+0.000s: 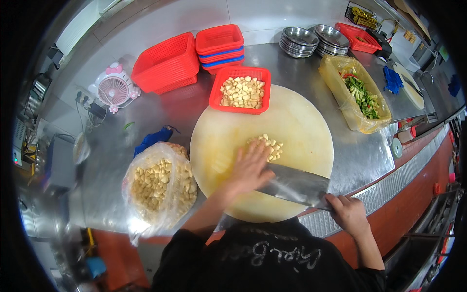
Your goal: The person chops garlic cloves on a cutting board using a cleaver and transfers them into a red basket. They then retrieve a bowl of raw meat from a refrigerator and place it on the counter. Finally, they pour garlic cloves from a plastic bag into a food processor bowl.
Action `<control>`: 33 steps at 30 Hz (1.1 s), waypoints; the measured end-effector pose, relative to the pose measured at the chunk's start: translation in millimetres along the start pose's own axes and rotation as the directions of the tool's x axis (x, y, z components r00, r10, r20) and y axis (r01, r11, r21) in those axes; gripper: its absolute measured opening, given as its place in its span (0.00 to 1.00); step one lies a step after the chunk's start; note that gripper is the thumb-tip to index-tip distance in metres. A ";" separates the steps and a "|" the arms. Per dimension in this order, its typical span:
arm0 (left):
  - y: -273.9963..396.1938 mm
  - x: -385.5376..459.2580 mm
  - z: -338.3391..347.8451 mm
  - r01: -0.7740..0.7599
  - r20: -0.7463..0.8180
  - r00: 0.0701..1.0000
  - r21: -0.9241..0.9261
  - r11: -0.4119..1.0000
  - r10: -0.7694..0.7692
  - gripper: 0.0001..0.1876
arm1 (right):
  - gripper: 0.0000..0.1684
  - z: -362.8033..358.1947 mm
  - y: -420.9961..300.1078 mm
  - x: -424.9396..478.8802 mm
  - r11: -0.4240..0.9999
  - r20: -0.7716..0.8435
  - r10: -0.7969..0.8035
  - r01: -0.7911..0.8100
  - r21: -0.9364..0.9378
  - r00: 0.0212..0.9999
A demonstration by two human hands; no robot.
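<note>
My right hand (348,213) grips the handle of a broad metal cleaver (297,184), whose blade lies low over the near part of a round pale cutting board (303,120). With fingers spread, my left hand (251,166) is over the board's middle, its fingertips at a small pile of peeled garlic cloves (274,148); whether it presses on them is partly hidden. A red plastic basket (240,108) holding more cloves stands on the board's far edge. Left of the board, an open clear plastic bag (157,186) is full of peeled cloves.
Nested red baskets (166,64) and a further stack (219,40) stand at the back, beside a small pink-white fan (114,89). Stacked metal plates (299,42) are at the back right. A plastic-lined container of chopped green vegetables (359,95) sits right; blue cloth-like material (153,140) lies left.
</note>
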State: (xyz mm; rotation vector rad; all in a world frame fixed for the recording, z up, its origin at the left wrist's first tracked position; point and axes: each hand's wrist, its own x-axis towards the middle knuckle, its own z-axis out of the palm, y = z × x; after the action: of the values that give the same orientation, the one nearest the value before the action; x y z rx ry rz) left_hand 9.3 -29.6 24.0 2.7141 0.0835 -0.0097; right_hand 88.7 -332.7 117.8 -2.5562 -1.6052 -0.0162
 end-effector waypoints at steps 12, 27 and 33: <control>-12.0 40.0 12.9 0.080 -0.237 0.969 0.005 0.997 -0.076 0.45 | 0.13 92.2 -13.0 9.8 -0.318 0.513 0.370 -0.413 0.854 0.775; 34.3 67.4 0.5 -0.187 -0.762 0.599 -0.430 0.883 -0.245 0.18 | 0.10 60.1 -74.6 53.2 -0.306 0.462 0.216 -0.390 0.868 0.860; -19.8 160.9 -76.7 -0.368 -0.787 0.426 -0.602 0.708 -0.447 0.17 | 0.11 -15.1 -46.5 170.0 0.143 0.319 0.265 -0.365 0.920 0.910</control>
State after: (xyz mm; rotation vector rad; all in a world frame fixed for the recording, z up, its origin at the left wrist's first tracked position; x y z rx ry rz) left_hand 168.2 29.3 82.5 1.5775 0.3907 1.2637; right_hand 122.1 -162.0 150.0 -1.6822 -0.5450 0.8804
